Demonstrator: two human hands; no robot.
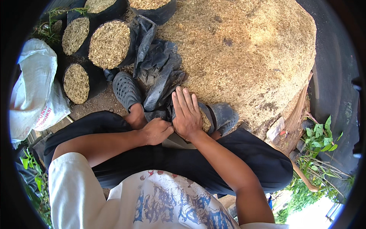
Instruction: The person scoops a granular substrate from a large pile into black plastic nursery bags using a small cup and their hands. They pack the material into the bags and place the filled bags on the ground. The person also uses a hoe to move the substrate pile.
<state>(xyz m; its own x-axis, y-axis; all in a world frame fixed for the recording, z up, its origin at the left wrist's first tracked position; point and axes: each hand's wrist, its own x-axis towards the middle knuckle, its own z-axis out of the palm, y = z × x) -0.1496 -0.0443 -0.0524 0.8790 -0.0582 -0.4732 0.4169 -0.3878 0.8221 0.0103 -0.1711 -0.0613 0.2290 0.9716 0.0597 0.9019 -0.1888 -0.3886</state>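
Observation:
My left hand [157,131] is closed in a fist at the edge of a black plastic bag [156,114] between my legs. Beside it, my right hand [187,116] lies flat with its fingers stretched out, pressed against the same bag. Some pale husks [206,119] show just right of that palm. Most of the bag is hidden under my hands. Crumpled black plastic bags [158,65] lie just beyond, at the edge of a big heap of rice husks [244,49].
Several black bags filled with husks [109,44] stand at the far left. A white woven sack [34,84] is at the left edge. My feet wear dark clogs [127,89]. On the right are a broom [299,107], a wooden handle [305,177] and green leaves [322,139].

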